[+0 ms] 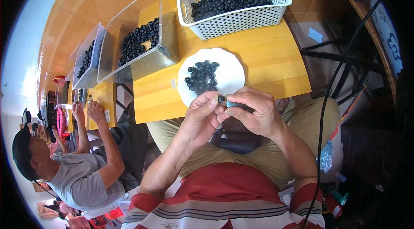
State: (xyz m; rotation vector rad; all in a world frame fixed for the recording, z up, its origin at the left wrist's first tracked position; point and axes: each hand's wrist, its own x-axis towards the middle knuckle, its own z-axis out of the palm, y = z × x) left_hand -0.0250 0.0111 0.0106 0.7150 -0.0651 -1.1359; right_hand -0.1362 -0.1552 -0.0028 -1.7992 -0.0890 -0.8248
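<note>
In front of me my two hands meet just past the near rim of a white scalloped plate [230,71]. My left hand [200,119] pinches a small round black part [222,99] between thumb and fingertips. Closed around a small tool with a light-blue end [230,104] and a dark handle, my right hand [256,110] brings it up against that part; the tool's kind is hidden by the fingers. A cluster of similar black parts [200,76], some with visible holes, lies on the left half of the plate.
A white perforated basket [235,20] full of black parts stands at the table's [267,54] far side. Left of it is a clear plastic bin [160,22] with more. A co-worker [84,173] sits at a table to my left. A black cable [321,138] hangs at my right.
</note>
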